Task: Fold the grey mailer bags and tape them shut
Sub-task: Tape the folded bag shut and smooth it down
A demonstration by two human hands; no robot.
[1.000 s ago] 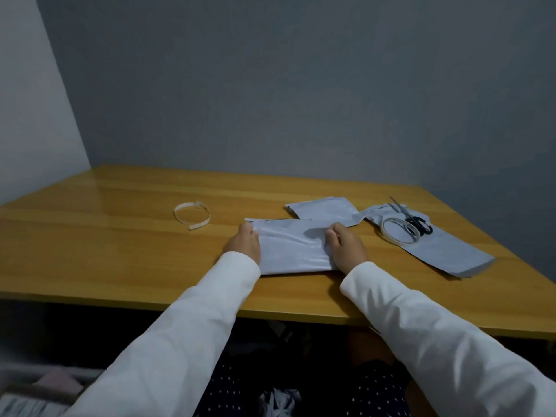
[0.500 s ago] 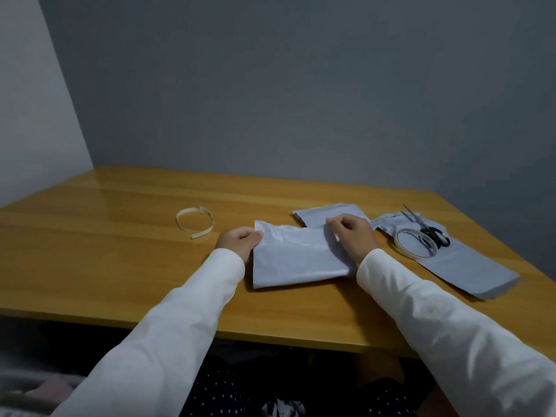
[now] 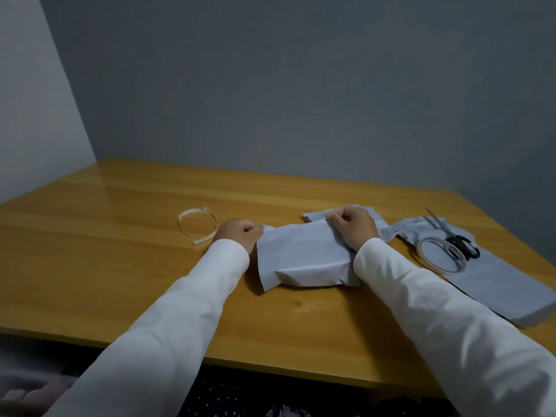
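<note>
One wood table, grey wall behind; corner rm.

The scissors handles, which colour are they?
Black, seen in the head view: scissors lie on the grey bags.

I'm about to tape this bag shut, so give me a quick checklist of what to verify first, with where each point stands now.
1. Both far corners of the folded grey plastic mailer bag held: ok, left hand and right hand pinch them.
2. Fold lying flat: not ok, near edge puffs up.
3. Clear ring-shaped tape roll within reach: ok, beside right forearm.
4. Black-handled metal scissors at hand: ok, beside the roll.
5. A hand free for tape: not ok.
6. Loose tape end on roll: cannot tell.
</note>
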